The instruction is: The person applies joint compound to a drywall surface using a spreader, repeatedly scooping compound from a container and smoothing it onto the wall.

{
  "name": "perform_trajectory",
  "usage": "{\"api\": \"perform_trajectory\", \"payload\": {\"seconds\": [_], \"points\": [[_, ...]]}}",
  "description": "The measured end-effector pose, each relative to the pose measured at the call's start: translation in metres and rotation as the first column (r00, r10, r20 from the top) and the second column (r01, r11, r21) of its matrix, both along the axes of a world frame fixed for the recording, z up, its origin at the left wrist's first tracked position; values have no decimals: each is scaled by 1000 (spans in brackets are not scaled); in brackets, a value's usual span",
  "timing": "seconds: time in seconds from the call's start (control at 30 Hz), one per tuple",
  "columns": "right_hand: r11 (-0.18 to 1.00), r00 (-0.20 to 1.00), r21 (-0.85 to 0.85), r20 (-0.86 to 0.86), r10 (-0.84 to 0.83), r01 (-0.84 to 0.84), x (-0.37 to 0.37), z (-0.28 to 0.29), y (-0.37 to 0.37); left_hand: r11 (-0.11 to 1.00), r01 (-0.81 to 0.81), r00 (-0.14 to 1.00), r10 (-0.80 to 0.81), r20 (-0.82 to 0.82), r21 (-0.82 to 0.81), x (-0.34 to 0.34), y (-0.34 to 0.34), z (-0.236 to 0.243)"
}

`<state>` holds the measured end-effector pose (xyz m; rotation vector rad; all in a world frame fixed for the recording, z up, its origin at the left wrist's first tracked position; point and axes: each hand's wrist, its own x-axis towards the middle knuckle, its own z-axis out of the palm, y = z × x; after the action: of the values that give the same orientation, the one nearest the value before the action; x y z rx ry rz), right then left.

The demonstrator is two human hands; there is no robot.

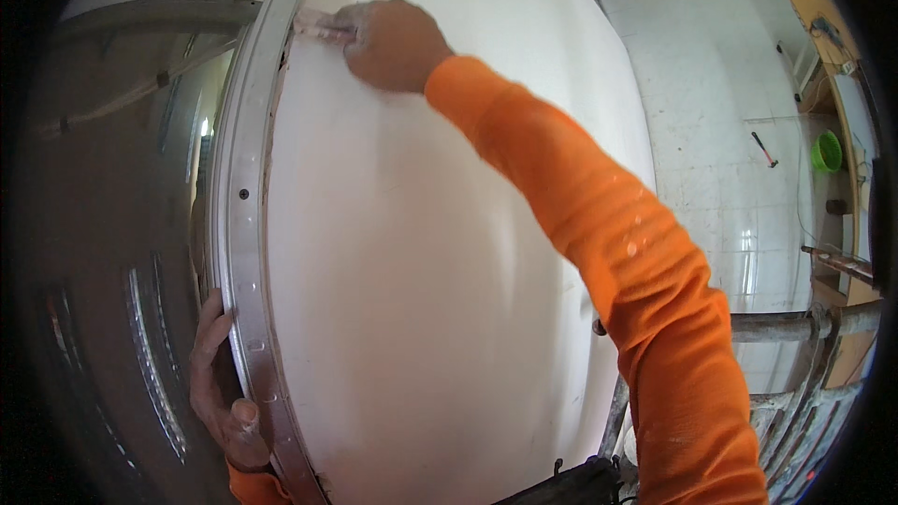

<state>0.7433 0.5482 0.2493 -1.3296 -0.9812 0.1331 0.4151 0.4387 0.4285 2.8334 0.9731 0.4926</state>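
My right hand (pixel 398 45), on the outstretched arm in an orange sleeve, is closed round a putty knife (pixel 323 30). The knife's putty-smeared end lies at the left edge of the smooth white wall (pixel 421 252), beside the metal frame (pixel 245 224). My fingers hide most of the handle. Lower down on the left, my left hand (pixel 220 393) grips the outer edge of that frame, fingers pointing up along it and thumb toward me. A thin rough seam runs between frame and wall.
Dark glass (pixel 103 252) fills the left side behind the frame. Metal scaffold tubes (pixel 786 325) stand at lower right. On the tiled floor (pixel 697 159) lies a hammer (pixel 764 150), near a green basket (pixel 826 151) and wooden furniture. A dark bag-like thing (pixel 566 484) is at the bottom edge.
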Motion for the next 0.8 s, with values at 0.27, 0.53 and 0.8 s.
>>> {"api": "perform_trajectory", "payload": {"seconds": [0.27, 0.53, 0.8], "points": [[959, 988, 253, 108, 107, -131, -46, -24, -56, 997, 49, 998, -46, 49, -63, -9, 4, 5], [857, 938, 404, -260, -229, 321, -15, -24, 16, 999, 25, 999, -24, 34, -42, -5, 7, 2], [900, 995, 423, -38, -95, 102, -118, -27, -39, 999, 26, 998, -25, 54, -27, -9, 6, 5]]}}
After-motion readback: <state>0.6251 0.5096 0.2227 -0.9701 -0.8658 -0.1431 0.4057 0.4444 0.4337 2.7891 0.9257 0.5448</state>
